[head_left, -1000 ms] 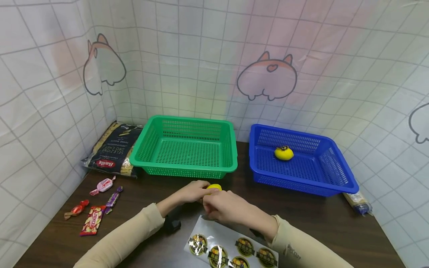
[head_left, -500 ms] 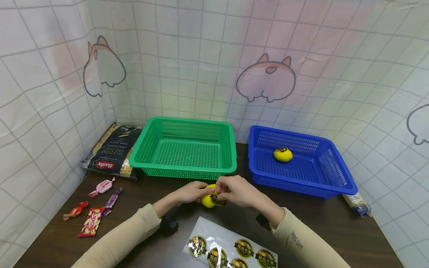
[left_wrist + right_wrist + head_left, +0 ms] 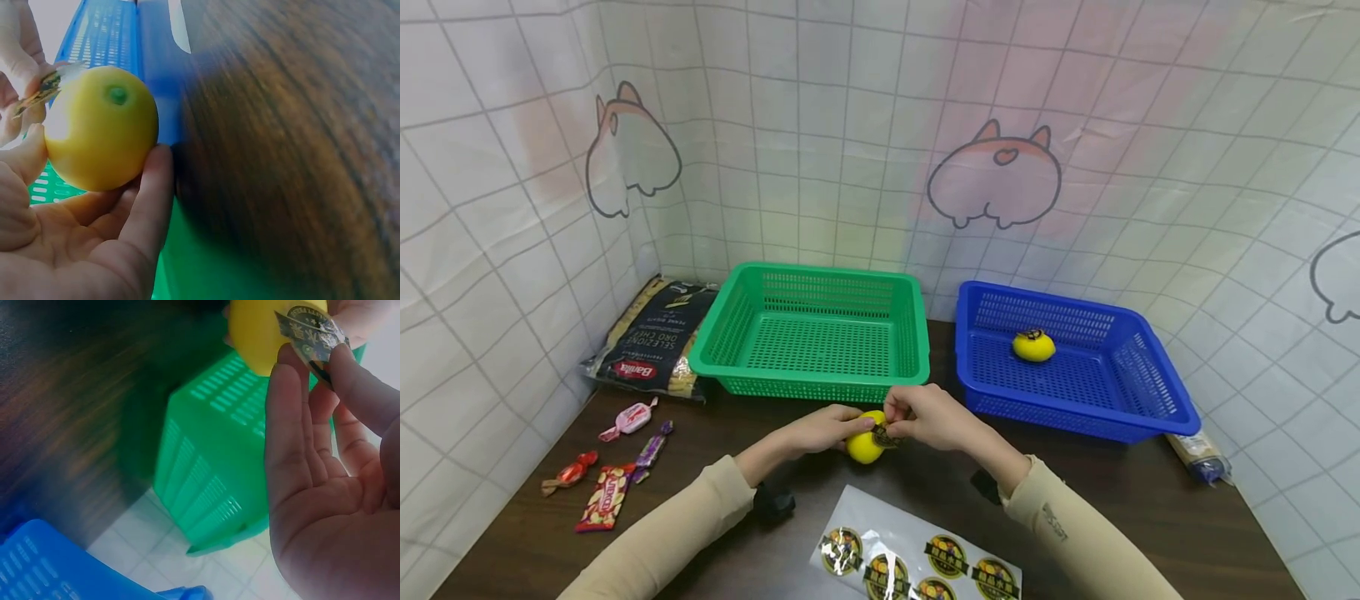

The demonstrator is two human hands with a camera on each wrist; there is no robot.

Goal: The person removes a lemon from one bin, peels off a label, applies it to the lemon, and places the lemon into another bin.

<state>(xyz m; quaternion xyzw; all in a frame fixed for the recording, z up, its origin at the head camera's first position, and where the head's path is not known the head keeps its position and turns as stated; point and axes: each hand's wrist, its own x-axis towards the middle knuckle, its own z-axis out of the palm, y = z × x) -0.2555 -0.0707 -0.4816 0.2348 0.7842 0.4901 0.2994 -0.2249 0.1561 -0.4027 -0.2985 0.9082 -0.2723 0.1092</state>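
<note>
A yellow lemon [image 3: 103,134] with a green stem spot sits in my left hand [image 3: 822,429], thumb on one side and fingers around the other. My right hand [image 3: 934,421] pinches the edge of a black and gold sticker [image 3: 312,337] between thumb and fingers. Part of that sticker lies against the lemon while the pinched edge stands off it. Nearer to me on the table is a clear sticker sheet [image 3: 868,517] bearing several round stickers. Another lemon [image 3: 1033,347], with a dark sticker on top, lies in the blue basket [image 3: 1045,421].
Behind my hands stands a green basket [image 3: 812,387]. At the back left lies a bag of penne pasta [image 3: 651,333]. Several wrapped sweets, among them a pink candy [image 3: 628,417] and a red packet [image 3: 606,497], lie on the left. Another package [image 3: 1198,457] pokes out beside the blue basket.
My right hand has shifted up and right from low over the lemon, bringing the lemon and the pinched sticker into sight. My left hand keeps its grip, nearly still.
</note>
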